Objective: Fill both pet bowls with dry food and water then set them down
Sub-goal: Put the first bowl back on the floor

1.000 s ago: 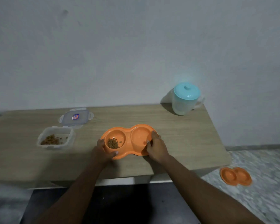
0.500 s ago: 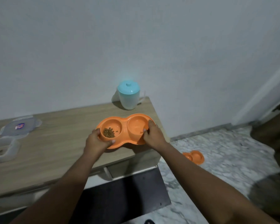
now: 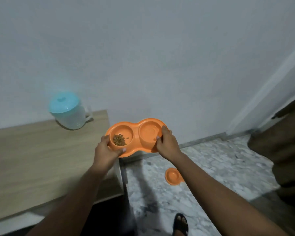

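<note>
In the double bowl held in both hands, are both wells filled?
Partly. In the double bowl, one well holds a small heap of kibble; the other shows a faint glint, possibly water, but cannot tell.

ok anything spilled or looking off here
Nothing stands out. The orange plastic double pet bowl is held by the left hand and right hand, brown dry kibble sits inside its left well, and no spill shows on the grey marble floor.
</note>
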The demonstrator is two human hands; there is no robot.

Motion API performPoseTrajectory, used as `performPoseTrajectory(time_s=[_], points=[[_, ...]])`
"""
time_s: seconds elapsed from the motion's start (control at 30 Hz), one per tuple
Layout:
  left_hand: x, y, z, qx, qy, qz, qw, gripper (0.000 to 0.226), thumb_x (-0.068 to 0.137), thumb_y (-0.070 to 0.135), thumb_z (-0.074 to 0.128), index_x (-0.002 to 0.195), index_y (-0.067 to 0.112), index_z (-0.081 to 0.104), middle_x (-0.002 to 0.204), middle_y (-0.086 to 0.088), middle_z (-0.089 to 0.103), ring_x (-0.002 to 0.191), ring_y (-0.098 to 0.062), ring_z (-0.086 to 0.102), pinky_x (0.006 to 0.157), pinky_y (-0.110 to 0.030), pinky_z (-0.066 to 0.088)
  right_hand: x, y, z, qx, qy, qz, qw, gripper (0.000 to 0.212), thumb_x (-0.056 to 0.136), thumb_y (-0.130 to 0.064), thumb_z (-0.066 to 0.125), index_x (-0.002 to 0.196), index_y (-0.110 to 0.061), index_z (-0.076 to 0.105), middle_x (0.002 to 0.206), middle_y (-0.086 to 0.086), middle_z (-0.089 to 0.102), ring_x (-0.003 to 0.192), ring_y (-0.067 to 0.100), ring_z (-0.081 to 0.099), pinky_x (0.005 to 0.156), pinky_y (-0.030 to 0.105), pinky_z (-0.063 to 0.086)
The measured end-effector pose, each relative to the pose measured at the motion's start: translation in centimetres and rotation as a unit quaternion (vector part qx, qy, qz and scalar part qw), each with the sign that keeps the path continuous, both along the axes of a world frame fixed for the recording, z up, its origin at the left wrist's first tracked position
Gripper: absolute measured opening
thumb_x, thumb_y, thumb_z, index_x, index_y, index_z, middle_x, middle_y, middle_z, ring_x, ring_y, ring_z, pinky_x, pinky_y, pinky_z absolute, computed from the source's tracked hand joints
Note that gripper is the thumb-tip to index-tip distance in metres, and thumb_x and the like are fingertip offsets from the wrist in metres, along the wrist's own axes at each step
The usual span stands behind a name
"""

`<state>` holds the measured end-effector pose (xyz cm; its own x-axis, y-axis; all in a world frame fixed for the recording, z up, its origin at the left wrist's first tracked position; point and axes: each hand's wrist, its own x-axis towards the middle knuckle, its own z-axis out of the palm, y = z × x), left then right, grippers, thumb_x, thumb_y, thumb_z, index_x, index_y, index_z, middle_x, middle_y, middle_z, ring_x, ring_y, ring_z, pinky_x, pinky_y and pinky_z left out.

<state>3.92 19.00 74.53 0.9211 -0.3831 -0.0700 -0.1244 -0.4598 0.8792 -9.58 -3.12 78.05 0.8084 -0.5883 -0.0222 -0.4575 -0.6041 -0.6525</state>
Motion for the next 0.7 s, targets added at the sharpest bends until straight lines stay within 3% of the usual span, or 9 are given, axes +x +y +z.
performPoseTrajectory(time_s=[0.13,0.27,0.33,0.43,0.5,0.57,0.63,0.67,0.7], points=[[-2.2,-3.2,-0.1,0.019,0.011,0.001,1.000,0.079,0.042,0.065,0.078,0.108,0.024,0.062,0.099,0.002,0.068,0.093,-0.021,0.067,0.082,-0.039,0.054,-1.0,-3.5,-1.1,0.015,0.002,0.024,1.000,0.052,0.097,-0.022,0.044,0.143,-0.008,0.026,0.135,0.024,0.044,0.113,0.041,0.053,0.073,0.033,0.039],[-4.6,-12.2,-3.1,0.032,0.038,0.014,0.999,0.077,0.048,0.050,0.083,0.118,0.030,0.059,0.112,0.007,0.065,0.100,-0.013,0.061,0.081,-0.030,0.045,-2.4,-12.9,-5.3,0.043,0.031,0.039,0.998,0.056,0.098,-0.022,0.042,0.148,-0.007,0.021,0.140,0.025,0.045,0.140,0.041,0.030,0.087,0.039,0.046],[-5.7,-12.4,-3.7,0.034,0.033,-0.005,0.999,0.082,0.051,0.046,0.084,0.126,0.031,0.056,0.121,0.007,0.064,0.105,-0.013,0.060,0.085,-0.028,0.045,-4.0,-12.8,-6.2,0.054,0.039,0.040,0.997,0.060,0.099,-0.023,0.041,0.152,-0.007,0.017,0.147,0.022,0.043,0.145,0.040,0.023,0.099,0.042,0.045],[-6.4,-15.0,-8.1,0.062,0.048,-0.005,0.997,0.081,0.055,0.032,0.091,0.128,0.023,0.057,0.125,0.002,0.062,0.107,-0.012,0.060,0.077,-0.011,0.040,-5.3,-15.0,-10.4,0.075,0.065,0.031,0.995,0.067,0.094,-0.030,0.037,0.153,-0.008,0.016,0.154,0.021,0.033,0.146,0.039,0.022,0.102,0.041,0.044],[-5.7,-17.6,-13.5,0.082,0.046,0.003,0.996,0.082,0.062,0.018,0.092,0.134,0.020,0.053,0.130,0.006,0.055,0.111,-0.009,0.053,0.080,-0.015,0.038,-4.3,-17.1,-15.6,0.085,0.075,0.023,0.993,0.072,0.089,-0.033,0.034,0.153,-0.007,0.015,0.154,0.021,0.032,0.145,0.040,0.024,0.101,0.040,0.044],[-5.2,-18.7,-18.6,0.091,0.068,0.004,0.994,0.078,0.067,0.012,0.089,0.135,0.017,0.051,0.130,-0.003,0.057,0.113,-0.019,0.058,0.085,-0.025,0.041,-3.6,-17.7,-21.2,0.106,0.085,0.029,0.990,0.069,0.093,-0.030,0.038,0.153,-0.007,0.014,0.157,0.017,0.026,0.147,0.037,0.018,0.112,0.040,0.037],[-4.7,-18.5,-20.4,0.058,0.076,-0.004,0.995,0.072,0.068,0.010,0.089,0.129,0.027,0.055,0.127,-0.007,0.060,0.115,-0.026,0.062,0.086,-0.022,0.047,-3.2,-17.8,-22.8,0.106,0.074,0.024,0.991,0.066,0.096,-0.026,0.043,0.153,-0.006,0.015,0.157,0.016,0.028,0.148,0.036,0.013,0.118,0.042,0.028],[-5.0,-18.0,-27.5,0.091,0.070,0.018,0.993,0.073,0.066,0.013,0.090,0.126,0.039,0.057,0.127,-0.004,0.061,0.119,-0.021,0.062,0.088,-0.018,0.048,-3.0,-17.8,-29.4,0.112,0.086,0.035,0.989,0.066,0.095,-0.026,0.043,0.152,-0.005,0.018,0.155,0.017,0.031,0.148,0.038,0.016,0.117,0.046,0.028],[-5.2,-17.9,-28.5,0.065,0.087,0.030,0.994,0.077,0.062,0.022,0.090,0.124,0.051,0.055,0.128,0.002,0.061,0.122,-0.011,0.060,0.093,-0.015,0.048,-2.6,-17.9,-30.8,0.113,0.087,0.030,0.989,0.066,0.093,-0.026,0.043,0.151,-0.002,0.022,0.153,0.020,0.034,0.146,0.040,0.020,0.116,0.049,0.029]])
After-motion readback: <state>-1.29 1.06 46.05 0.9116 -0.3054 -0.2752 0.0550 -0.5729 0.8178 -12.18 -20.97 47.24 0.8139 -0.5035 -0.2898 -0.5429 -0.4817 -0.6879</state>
